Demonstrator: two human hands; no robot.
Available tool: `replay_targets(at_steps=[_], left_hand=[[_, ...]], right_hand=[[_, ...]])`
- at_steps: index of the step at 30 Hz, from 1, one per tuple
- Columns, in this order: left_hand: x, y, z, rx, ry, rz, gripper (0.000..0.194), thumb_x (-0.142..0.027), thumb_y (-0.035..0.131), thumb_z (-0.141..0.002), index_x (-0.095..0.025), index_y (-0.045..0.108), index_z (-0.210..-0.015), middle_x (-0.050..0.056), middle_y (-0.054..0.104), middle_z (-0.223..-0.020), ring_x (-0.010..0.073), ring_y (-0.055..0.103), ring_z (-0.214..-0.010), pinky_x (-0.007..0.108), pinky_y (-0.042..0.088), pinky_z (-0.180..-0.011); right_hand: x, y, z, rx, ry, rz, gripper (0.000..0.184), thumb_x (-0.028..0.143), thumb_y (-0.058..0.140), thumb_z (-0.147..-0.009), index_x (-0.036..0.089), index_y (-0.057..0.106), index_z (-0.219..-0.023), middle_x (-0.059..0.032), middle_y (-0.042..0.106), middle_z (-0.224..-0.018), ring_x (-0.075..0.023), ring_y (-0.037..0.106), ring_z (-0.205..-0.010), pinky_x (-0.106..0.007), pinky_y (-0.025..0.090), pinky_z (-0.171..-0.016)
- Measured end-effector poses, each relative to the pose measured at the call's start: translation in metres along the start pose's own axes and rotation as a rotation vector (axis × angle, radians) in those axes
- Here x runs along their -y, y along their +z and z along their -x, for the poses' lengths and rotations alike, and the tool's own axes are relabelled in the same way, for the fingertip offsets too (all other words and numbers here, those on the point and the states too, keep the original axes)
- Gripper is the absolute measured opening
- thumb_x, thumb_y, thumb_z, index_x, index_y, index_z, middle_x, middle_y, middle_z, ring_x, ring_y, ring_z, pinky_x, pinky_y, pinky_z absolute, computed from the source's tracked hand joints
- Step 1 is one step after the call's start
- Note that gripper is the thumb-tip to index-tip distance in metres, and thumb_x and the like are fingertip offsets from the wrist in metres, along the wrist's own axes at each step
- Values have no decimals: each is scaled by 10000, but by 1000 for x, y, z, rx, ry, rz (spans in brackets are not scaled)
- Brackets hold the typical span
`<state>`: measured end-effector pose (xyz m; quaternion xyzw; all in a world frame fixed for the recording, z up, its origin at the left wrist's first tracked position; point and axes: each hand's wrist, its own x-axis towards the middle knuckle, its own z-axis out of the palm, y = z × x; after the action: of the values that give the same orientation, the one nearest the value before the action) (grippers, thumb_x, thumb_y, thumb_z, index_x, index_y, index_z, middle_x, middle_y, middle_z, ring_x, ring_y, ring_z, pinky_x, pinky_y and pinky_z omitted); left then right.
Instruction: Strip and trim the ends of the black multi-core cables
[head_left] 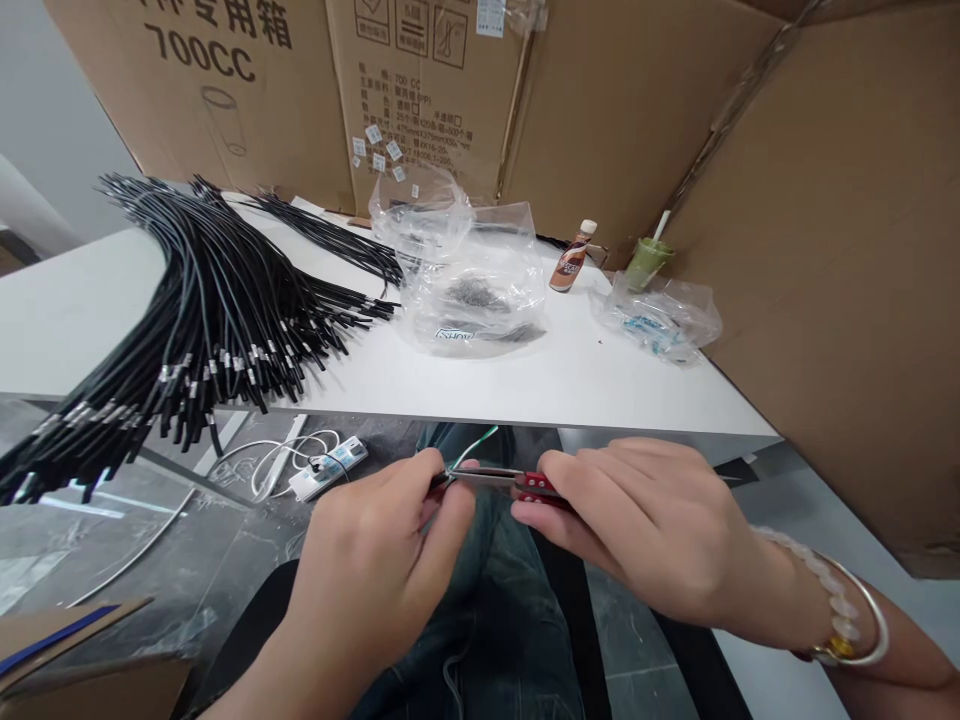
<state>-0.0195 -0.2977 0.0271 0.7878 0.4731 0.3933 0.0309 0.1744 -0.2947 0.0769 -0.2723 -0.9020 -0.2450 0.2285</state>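
My left hand (379, 560) is closed on the end of a black cable (440, 481), most of which the fingers hide. Thin white and green wires (478, 442) stick out of that end, pointing up and to the right. A knife (536, 483) with a red, silver-riveted handle is gripped in my right hand (645, 515). Its blade points left and meets the cable end beside my left thumb; whether it cuts into the cable I cannot tell. Both hands are above my lap, in front of the table edge.
On the white table (525, 385) lie a large pile of black cables (210, 290), a clear plastic bag (480, 300) of small dark pieces, a bottle (572, 258), a green cup (646, 262) and another bag (664, 320). Cardboard (615, 110) stands behind. A power strip (328, 468) is on the floor.
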Motion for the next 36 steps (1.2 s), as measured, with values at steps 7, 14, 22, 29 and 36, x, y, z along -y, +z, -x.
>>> replay_targets(at_steps=[7, 14, 22, 29, 36], left_hand=[[7, 2, -5, 131, -205, 172, 411, -340, 372, -930, -207, 303, -547, -79, 291, -442, 80, 282, -403, 238, 230, -419], [3, -3, -2, 247, -338, 346, 448, -446, 328, -938, -213, 246, -564, -66, 255, -494, 99, 243, -468, 270, 210, -456], [2, -4, -2, 271, -349, 329, 453, -448, 331, -943, -209, 246, -567, -66, 257, -496, 98, 251, -469, 272, 208, -465], [0, -4, -1, 265, -311, 279, 428, -410, 346, -932, -200, 394, -562, -71, 319, -474, 90, 287, -444, 253, 230, -448], [1, -1, -4, 242, -246, 272, 369, -313, 387, -908, -195, 402, -559, -73, 364, -464, 80, 318, -424, 242, 234, -434]], right_hand=[[-12, 30, 11, -283, 394, -420, 282, 364, 480, -990, 202, 510, -762, 37, 530, -558, -88, 430, -464, -237, 311, -443], [-49, 62, 20, 2, 958, -1628, 426, 587, 334, -962, 240, 298, -718, 148, 155, -441, -55, 100, -338, -225, 338, -437], [-7, 56, 9, -189, 626, -1057, 440, 575, 377, -960, 204, 416, -728, 78, 374, -571, -74, 298, -455, -243, 291, -473], [0, 9, 5, -152, 190, 32, 302, 349, 502, -981, 157, 534, -749, 53, 596, -517, -67, 442, -410, -348, 289, -673], [-6, -1, 0, -10, -27, 101, 368, 336, 473, -992, 188, 571, -670, 44, 521, -481, -91, 427, -418, -307, 421, -648]])
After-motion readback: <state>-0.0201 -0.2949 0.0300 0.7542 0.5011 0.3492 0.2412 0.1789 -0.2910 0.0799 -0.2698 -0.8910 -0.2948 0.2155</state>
